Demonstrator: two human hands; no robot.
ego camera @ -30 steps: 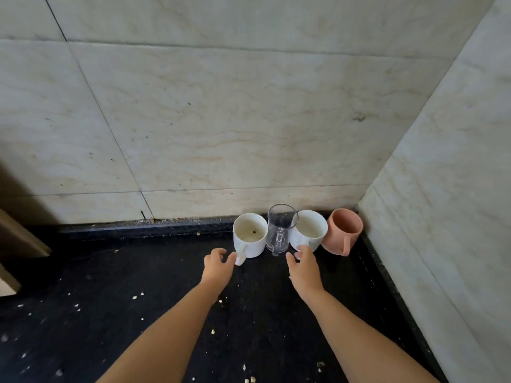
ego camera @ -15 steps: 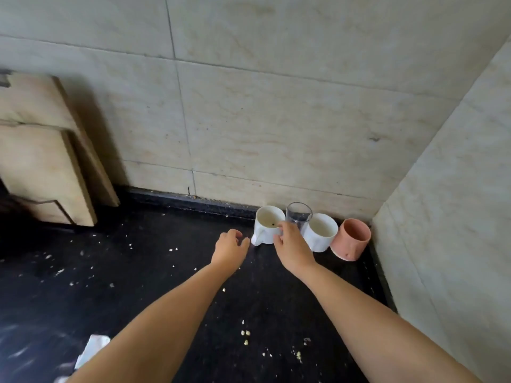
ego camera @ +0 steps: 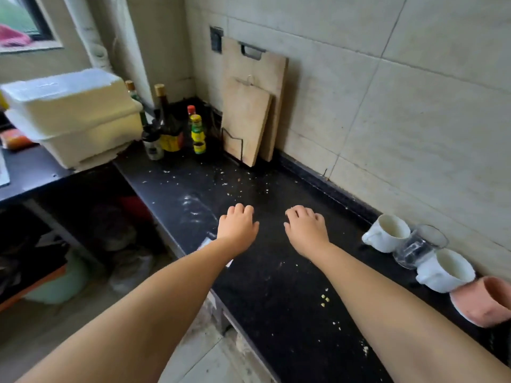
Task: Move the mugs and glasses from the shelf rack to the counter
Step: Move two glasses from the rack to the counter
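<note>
Bare black counter (ego camera: 276, 272) lies open between both forearms; at three o'clock a row of mugs and a glass (ego camera: 420, 246) lines the wall; cutting boards (ego camera: 249, 120) and bottles (ego camera: 177, 125) block twelve o'clock.

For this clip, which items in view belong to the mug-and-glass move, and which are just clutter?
Job: white mug, glass mug, second white mug, pink mug, all on the counter.

Clutter: cutting boards, sauce bottles, white box, crumbs.
</note>
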